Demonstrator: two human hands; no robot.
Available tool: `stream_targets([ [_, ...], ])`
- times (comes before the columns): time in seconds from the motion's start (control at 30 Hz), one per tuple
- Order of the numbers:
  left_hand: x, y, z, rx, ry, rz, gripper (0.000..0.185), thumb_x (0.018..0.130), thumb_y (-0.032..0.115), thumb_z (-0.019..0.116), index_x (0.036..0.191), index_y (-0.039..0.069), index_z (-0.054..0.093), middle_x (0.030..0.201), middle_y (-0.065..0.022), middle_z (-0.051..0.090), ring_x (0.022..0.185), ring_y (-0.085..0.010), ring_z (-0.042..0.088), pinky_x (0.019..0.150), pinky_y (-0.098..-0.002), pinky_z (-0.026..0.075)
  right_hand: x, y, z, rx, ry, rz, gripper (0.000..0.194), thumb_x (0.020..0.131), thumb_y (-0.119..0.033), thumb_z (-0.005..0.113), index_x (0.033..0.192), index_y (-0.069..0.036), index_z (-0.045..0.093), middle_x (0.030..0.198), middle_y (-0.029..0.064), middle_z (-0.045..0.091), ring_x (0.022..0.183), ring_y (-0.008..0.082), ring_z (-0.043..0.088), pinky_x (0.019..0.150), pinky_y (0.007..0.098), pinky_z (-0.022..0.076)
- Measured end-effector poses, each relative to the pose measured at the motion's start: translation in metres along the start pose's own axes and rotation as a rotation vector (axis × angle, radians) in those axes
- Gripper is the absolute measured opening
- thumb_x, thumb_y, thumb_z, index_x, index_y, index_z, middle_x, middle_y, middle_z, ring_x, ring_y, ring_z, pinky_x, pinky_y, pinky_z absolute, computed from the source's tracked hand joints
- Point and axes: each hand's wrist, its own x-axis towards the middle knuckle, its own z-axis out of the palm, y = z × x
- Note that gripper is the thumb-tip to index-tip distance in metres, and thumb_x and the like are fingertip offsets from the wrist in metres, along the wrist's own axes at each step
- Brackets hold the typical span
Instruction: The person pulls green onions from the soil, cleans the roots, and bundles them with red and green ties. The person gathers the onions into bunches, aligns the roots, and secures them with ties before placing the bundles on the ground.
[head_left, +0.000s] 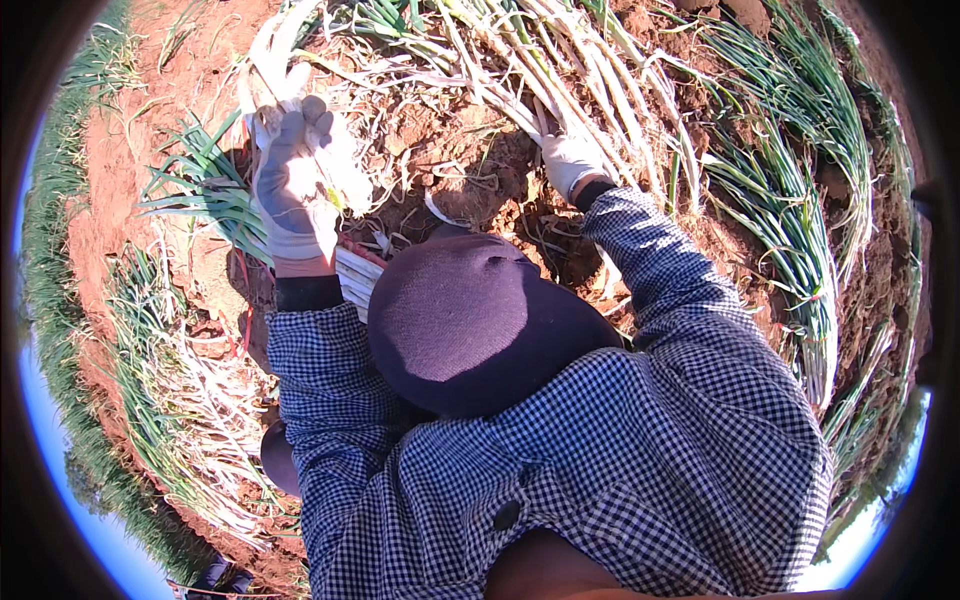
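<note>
My left hand (296, 180), in a pale work glove, is raised palm up with its fingers curled around a few green onions. Their pale stalks (262, 52) run up past the fingers; strong sunlight washes out the root ends beside the palm. Beneath that wrist lies a bunch of green onions, its green leaves (217, 191) to the left and white stalks (356, 274) to the right. My right hand (570, 161), also gloved, closes on a stalk at the lower edge of a loose heap of green onions (562, 67). How many stalks it grips is hidden.
Tied green onion bunches (810, 285) lie on the right. More green onions (195, 420) are spread at lower left, near red ties (246, 322). Reddish soil (457, 180) with dry peelings lies between my hands. My dark-clothed knee (480, 322) rises in front. A standing green crop (52, 247) borders the left.
</note>
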Motion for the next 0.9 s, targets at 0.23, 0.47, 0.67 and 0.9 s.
stream_targets([
  [0.23,-0.016,-0.076,-0.069,-0.581,0.04,-0.71,0.014,0.101,0.014,0.054,0.11,0.003,0.056,0.078,-0.0011,0.051,0.069,-0.0168,0.055,0.064,-0.0337,0.051,-0.023,-0.056,-0.062,0.39,-0.076,-0.154,0.032,0.092,-0.034,0.06,0.102,-0.005,0.066,0.082,0.0175,0.071,0.079,0.0346,0.07,0.074,0.0454,0.0543],
  [0.47,-0.082,-0.166,-0.082,-0.22,0.453,-0.707,0.021,0.102,0.018,0.05,0.115,0.004,0.059,0.078,-0.0024,0.061,0.063,-0.0131,0.06,0.054,-0.0225,0.052,-0.046,-0.13,-0.091,0.706,0.043,-0.463,0.05,0.097,-0.051,0.053,0.103,-0.001,0.06,0.076,0.0224,0.065,0.074,0.0408,0.065,0.068,0.0474,0.0519],
  [0.67,-0.078,-0.111,-0.096,-0.234,0.225,-0.656,0.024,0.1,0.013,0.053,0.12,0.0,0.058,0.088,-0.0079,0.065,0.074,-0.0174,0.065,0.067,-0.0304,0.057,0.024,-0.095,-0.056,1.126,-0.032,-0.266,0.042,0.097,-0.041,0.06,0.104,0.0,0.064,0.093,0.0204,0.07,0.086,0.0361,0.069,0.078,0.0407,0.0542],
  [0.9,-0.03,0.001,-0.045,-0.666,-0.241,-0.426,0.045,0.098,0.015,0.05,0.137,-0.007,0.045,0.105,-0.0148,0.06,0.091,-0.0211,0.059,0.075,-0.0372,0.053,0.062,-0.047,-0.05,0.332,-0.264,0.102,0.05,0.093,-0.041,0.064,0.126,-0.003,0.06,0.12,0.0166,0.067,0.115,0.031,0.063,0.102,0.0384,0.0475],
])
